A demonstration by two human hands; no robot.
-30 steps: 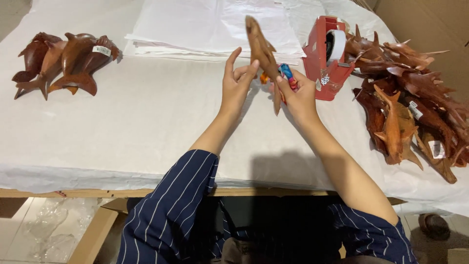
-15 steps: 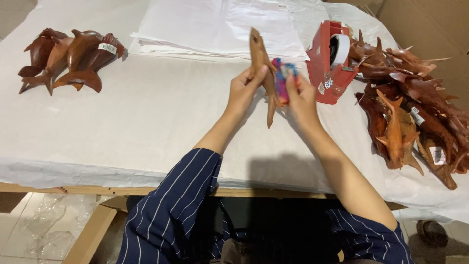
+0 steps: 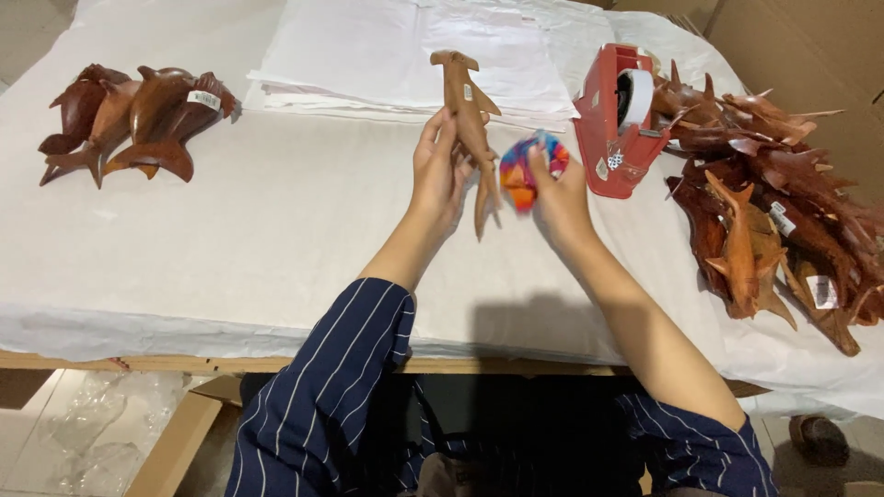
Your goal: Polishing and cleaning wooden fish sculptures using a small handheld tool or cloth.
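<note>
The left hand [image 3: 440, 170] grips a slim wooden fish carving [image 3: 468, 115], fingers wrapped round its middle, and holds it upright above the bench [image 3: 295, 239], head end pointing far and tail hanging near. Just to its right, the right hand [image 3: 557, 193] is closed on a small multicoloured cloth [image 3: 527, 166], bunched between thumb and fingers and touching or nearly touching the carving's lower body. Both forearms come up from the near edge in dark striped sleeves [image 3: 322, 396].

The bench is covered in white paper. A stack of white paper sheets [image 3: 414, 55] lies at the far side, behind the hands. A red tape dispenser [image 3: 617, 129] stands right of the hands, near the right hand. Further right, a heap of dark wooden carvings [image 3: 783, 212] sprawls along the right edge. At the far left, well apart from the hands, a small group of brown carvings [image 3: 129, 120] lies together.
</note>
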